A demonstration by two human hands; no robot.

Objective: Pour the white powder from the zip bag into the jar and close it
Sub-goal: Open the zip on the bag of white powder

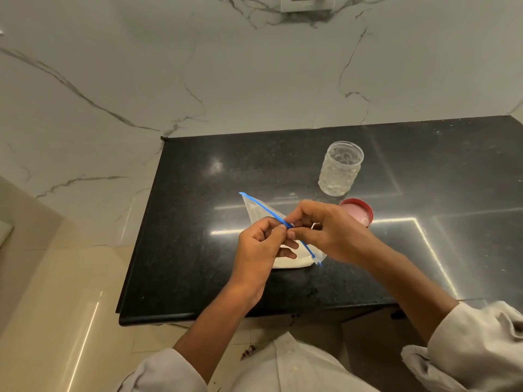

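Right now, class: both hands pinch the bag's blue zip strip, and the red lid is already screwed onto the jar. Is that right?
Not quite. The head view shows the red lid lying on the counter beside the open jar. The left hand and right hand do pinch the blue zip strip.

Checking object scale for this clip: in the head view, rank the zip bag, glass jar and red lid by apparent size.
1. zip bag, partly hidden by both hands
2. glass jar
3. red lid, partly hidden by the right hand, so its rank is less sure
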